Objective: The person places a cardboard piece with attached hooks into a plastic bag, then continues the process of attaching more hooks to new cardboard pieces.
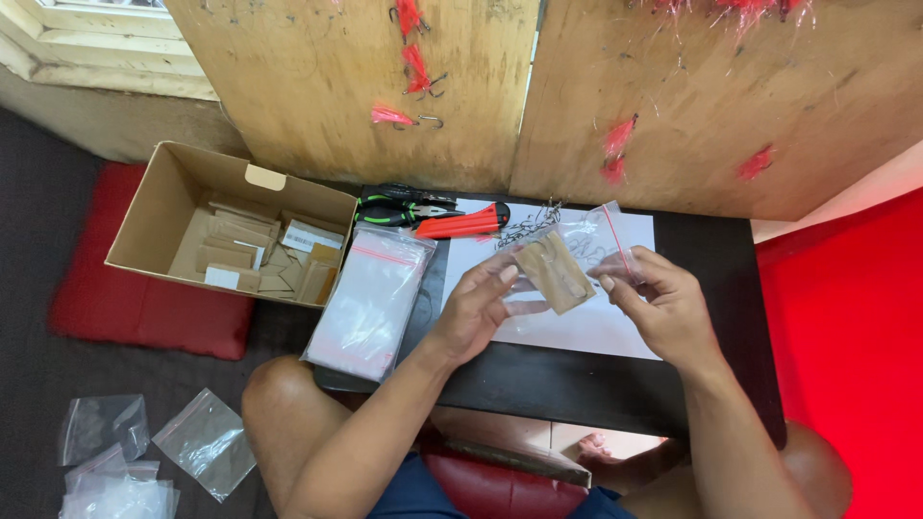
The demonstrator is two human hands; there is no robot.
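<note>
My left hand (478, 308) pinches a small brown paper packet (556, 272) that is partly inside a clear zip bag (601, 240). My right hand (663, 303) grips the bag's right side by its red-striped opening. Both hands hover over a white sheet (577, 332) on a low black table (577, 384). A cluster of metal hooks (527, 227) lies on the sheet just behind the packet.
A stack of clear zip bags (370, 298) lies at the table's left edge. Green-handled pliers (404, 210) and a red-handled tool (463, 224) sit at the back. An open cardboard box (173, 207) holds brown packets. Loose bags (144, 452) lie on the floor. Wooden boards (317, 86) carry red-feathered hooks.
</note>
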